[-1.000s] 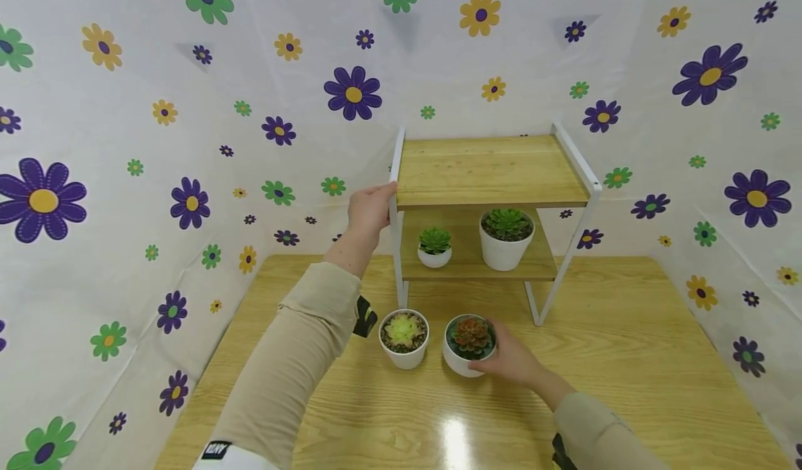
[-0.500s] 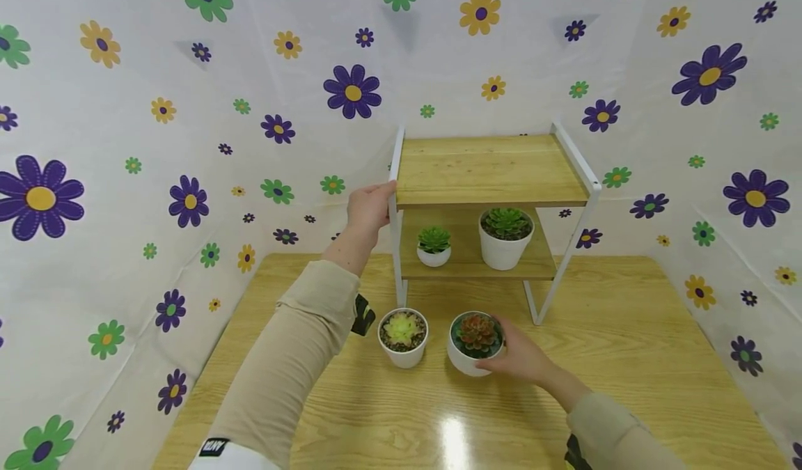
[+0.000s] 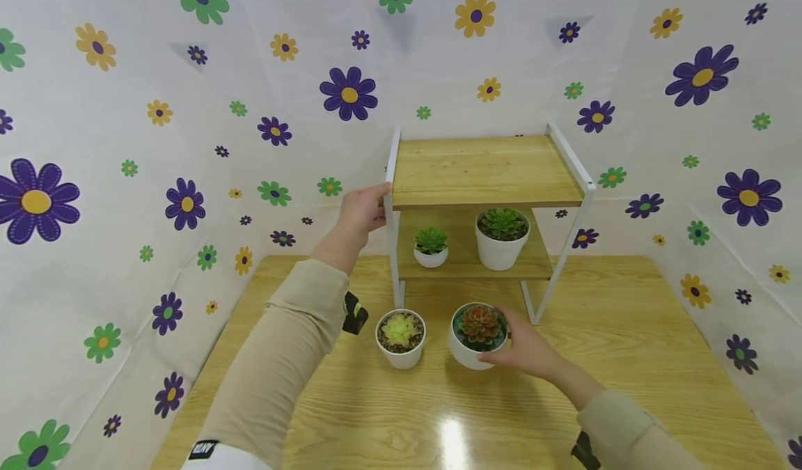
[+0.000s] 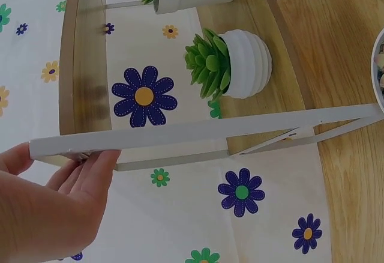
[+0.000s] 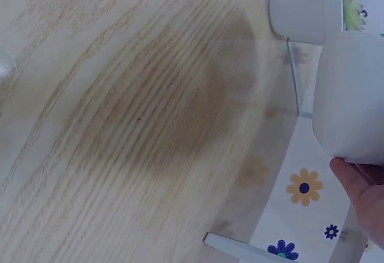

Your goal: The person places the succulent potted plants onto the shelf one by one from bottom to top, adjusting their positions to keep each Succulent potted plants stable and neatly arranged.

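My left hand (image 3: 362, 214) grips the top front corner of a two-tier shelf (image 3: 489, 170) with a white frame and wooden boards. In the left wrist view the thumb and fingers wrap the white upright (image 4: 174, 136). My right hand (image 3: 529, 350) holds a potted succulent (image 3: 480, 324), reddish, in a round white pot, by its right side. The right wrist view shows this white pot (image 5: 351, 101) raised above the table, its shadow on the wood. Left of it, a yellow-green succulent (image 3: 401, 338) in a white pot stands on the table.
The shelf's lower board carries a small green succulent (image 3: 431, 246) on the left and a larger potted green succulent (image 3: 502, 240) on the right. Below is a wooden table (image 3: 626, 358). A flower-patterned cloth (image 3: 250, 73) surrounds its back and sides.
My right hand has lifted the reddish potted succulent and carried it slightly right and toward the shelf. The left hand stays on the shelf's corner.
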Action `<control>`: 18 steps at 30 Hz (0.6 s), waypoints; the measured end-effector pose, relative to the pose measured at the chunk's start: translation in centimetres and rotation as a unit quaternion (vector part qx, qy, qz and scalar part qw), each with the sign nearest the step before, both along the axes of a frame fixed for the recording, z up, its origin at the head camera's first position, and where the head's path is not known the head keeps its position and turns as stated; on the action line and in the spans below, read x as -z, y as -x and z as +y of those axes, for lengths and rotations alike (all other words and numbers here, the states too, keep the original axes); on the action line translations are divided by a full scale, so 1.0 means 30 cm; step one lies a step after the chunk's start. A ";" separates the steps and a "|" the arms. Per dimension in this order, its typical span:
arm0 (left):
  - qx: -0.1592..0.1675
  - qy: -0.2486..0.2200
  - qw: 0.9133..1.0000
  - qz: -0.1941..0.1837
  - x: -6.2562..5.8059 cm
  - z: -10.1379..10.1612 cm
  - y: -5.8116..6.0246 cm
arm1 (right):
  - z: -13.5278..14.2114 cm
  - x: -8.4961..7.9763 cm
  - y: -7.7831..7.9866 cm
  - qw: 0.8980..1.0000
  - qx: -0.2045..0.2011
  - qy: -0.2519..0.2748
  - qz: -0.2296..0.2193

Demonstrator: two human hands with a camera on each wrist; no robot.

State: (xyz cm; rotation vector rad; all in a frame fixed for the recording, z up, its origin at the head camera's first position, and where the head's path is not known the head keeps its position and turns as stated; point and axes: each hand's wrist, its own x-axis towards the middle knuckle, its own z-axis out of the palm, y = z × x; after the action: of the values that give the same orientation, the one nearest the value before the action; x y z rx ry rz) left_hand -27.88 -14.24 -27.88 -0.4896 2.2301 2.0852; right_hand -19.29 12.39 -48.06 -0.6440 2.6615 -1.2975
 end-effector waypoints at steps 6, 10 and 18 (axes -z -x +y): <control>0.013 0.032 0.999 -0.006 -0.007 -0.005 -0.001 | 0.010 -0.032 -0.004 1.000 -0.001 0.006 -0.016; 0.014 0.046 0.999 0.007 -0.012 -0.005 -0.002 | 0.016 -0.051 -0.001 1.000 -0.005 0.014 -0.010; 0.015 0.043 0.999 0.018 -0.016 -0.005 0.003 | 0.038 -0.105 -0.009 0.999 -0.008 0.026 -0.022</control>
State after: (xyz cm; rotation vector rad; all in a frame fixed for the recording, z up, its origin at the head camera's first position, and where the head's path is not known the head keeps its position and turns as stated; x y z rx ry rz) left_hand -27.97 -14.40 -27.39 -0.4228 2.3399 2.0065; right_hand -19.02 13.52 -44.91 -0.6360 2.5909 -1.3633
